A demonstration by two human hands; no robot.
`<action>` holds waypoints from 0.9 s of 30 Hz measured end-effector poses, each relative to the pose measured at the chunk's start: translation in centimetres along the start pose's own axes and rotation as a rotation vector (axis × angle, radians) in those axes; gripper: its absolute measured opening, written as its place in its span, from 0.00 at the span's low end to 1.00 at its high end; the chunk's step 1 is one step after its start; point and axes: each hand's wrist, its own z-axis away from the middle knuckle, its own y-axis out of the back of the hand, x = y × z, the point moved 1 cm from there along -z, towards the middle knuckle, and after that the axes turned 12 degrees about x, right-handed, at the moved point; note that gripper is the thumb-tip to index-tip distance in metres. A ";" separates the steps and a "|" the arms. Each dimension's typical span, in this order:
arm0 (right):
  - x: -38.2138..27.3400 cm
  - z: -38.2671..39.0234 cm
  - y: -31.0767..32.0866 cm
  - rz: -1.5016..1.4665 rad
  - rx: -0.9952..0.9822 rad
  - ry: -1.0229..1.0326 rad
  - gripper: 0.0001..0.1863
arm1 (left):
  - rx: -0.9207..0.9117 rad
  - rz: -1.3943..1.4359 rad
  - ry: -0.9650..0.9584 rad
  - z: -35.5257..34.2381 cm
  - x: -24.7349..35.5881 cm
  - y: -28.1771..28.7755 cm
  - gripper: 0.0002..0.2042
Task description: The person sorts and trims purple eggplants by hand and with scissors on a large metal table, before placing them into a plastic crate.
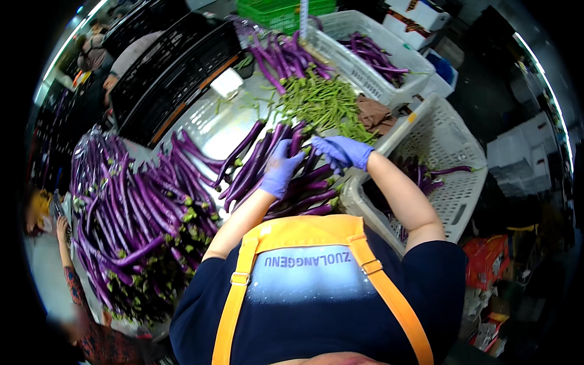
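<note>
Both my hands wear violet gloves over a loose row of long purple eggplants [244,176] on the metal table [196,118]. My left hand [281,167] is closed around an eggplant [296,141] near its upper end, thumb toward the right. Just right of it, my right hand [344,152] has its fingers curled together by the eggplants' ends; whatever lies between them is hidden. Beyond the hands spreads a heap of short, thin green stalks [319,100]. More eggplants [277,55] lie behind that heap.
A large eggplant pile [131,207], partly in clear plastic, fills the left. Black crates [176,73] stand behind it. White baskets [447,158] with eggplants line the right, with a brown cloth [375,115] beside them. Another person's arm [64,243] shows at far left.
</note>
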 end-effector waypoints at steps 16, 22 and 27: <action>2.5 0.2 2.3 -0.297 0.238 0.148 0.32 | -0.047 -0.505 -0.514 -0.2 -1.7 -1.3 0.23; 3.3 -1.8 1.8 -0.594 0.082 0.067 0.26 | 0.006 -0.788 -0.538 -1.1 -4.9 0.9 0.29; 5.0 -0.3 3.7 -0.683 0.151 0.087 0.27 | -0.096 -0.852 -0.497 0.3 -2.7 1.4 0.24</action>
